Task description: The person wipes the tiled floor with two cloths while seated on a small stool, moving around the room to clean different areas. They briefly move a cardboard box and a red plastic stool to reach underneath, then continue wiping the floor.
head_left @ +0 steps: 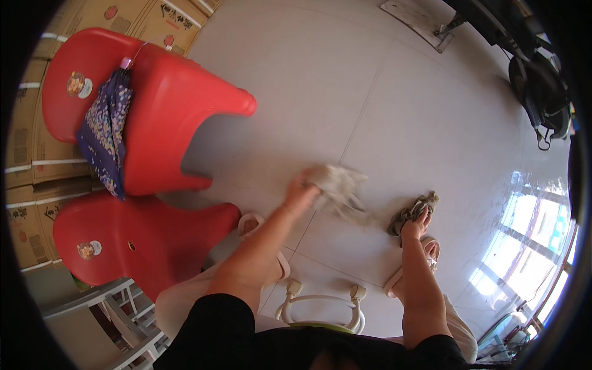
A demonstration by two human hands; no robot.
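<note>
My left hand (301, 190) grips a pale grey-beige cloth (341, 188), and both are blurred. The loose part of this cloth spreads over or just above the grey tiled floor (305, 106); whether all of it touches cannot be told. To the right, my right hand (417, 225) holds a crumpled, darker olive-grey cloth (403, 217) down against the tiles. That cloth lies just beyond my right sandal (431, 249). Between my feet show the white tubular legs of a small low seat (323, 300).
Two red plastic chairs (157, 101) stand at left; a folded dark-blue patterned umbrella (108, 120) hangs on one. Cardboard boxes (44, 143) are stacked behind them. At lower left is a grey metal-framed piece (104, 300). A black wheeled vehicle (522, 60) stands at upper right, near a flat board (411, 21).
</note>
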